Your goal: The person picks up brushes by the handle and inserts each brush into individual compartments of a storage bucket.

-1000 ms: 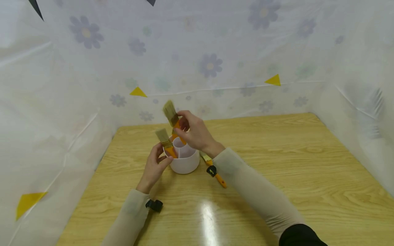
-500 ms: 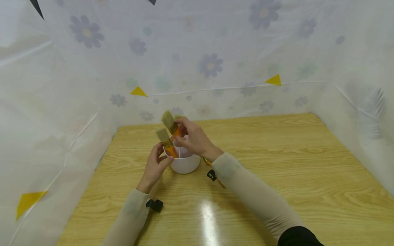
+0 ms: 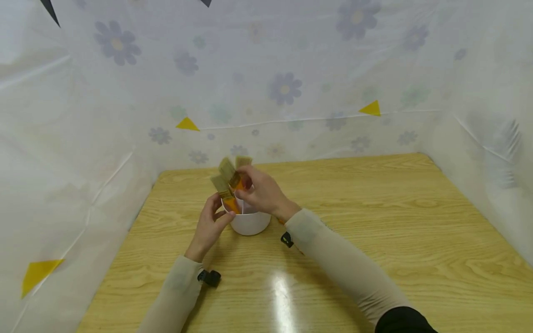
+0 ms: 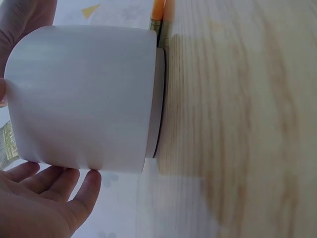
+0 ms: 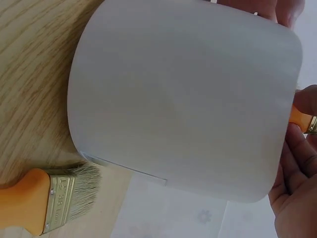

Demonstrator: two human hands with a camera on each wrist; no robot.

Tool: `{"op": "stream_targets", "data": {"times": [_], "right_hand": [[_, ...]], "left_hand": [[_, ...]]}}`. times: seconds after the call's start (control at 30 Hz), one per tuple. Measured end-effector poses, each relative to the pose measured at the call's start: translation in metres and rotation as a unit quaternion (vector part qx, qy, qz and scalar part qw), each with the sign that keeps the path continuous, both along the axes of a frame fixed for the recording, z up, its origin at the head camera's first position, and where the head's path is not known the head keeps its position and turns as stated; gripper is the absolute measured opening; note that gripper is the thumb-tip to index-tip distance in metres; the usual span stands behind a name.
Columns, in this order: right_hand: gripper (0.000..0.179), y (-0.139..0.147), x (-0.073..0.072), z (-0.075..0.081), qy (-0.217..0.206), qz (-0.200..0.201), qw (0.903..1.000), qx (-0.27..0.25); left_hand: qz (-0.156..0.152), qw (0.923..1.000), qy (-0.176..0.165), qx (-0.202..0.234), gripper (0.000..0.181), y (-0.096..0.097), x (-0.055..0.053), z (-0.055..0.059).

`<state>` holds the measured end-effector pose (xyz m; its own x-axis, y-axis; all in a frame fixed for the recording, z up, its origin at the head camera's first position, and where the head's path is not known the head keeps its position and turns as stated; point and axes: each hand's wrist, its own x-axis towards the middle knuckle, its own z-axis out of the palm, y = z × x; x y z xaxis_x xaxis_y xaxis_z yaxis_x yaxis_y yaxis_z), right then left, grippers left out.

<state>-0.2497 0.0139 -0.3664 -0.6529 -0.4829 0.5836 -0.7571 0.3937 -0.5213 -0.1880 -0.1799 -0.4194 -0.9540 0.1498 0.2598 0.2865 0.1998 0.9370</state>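
Toward the far edge of the wooden surface (image 3: 395, 208), left of its centre, the white container (image 3: 251, 225) stood between both hands. The left hand (image 3: 210, 226) gripped it; the right hand (image 3: 264, 192), nearer the middle brush (image 3: 234, 178), pinched its handle (image 5: 299, 119), its long axis leaning bristles-up toward the far left corner, lower end hidden.

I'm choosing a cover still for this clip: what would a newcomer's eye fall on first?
Probably the three bristles-up paintbrushes clustered at the white divided holder on the wood-grain table, where the right hand holds at least one and the left hand grips the holder's side. Next, the yellow triangles, vivid against the pale sheeting. In the right-wrist view, a loose orange-handled paintbrush lies beside the holder.
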Motion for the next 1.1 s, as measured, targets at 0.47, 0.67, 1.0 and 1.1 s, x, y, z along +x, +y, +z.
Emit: {"op": "stream_targets", "data": {"times": [0.47, 0.67, 1.0, 1.1], "right_hand": [[0.044, -0.004, 0.002, -0.003, 0.009, -0.070, 0.9951, 0.069], [0.044, -0.006, 0.003, -0.001, -0.007, -0.089, 0.9916, 0.093], [0.046, -0.006, 0.005, 0.007, -0.072, -0.089, 0.9859, 0.121], [0.044, -0.006, 0.006, 0.007, -0.090, -0.084, 0.9848, 0.122]], "left_hand": [[-0.001, 0.9999, -0.008, -0.010, 0.062, 0.008, 0.013, 0.025], [0.000, 1.0000, -0.002, -0.004, 0.063, 0.002, 0.003, 0.006], [-0.003, 1.0000, 0.000, -0.004, 0.062, 0.001, 0.001, 0.003], [-0.008, 0.9999, -0.005, -0.006, 0.062, 0.004, 0.006, 0.014]]}}
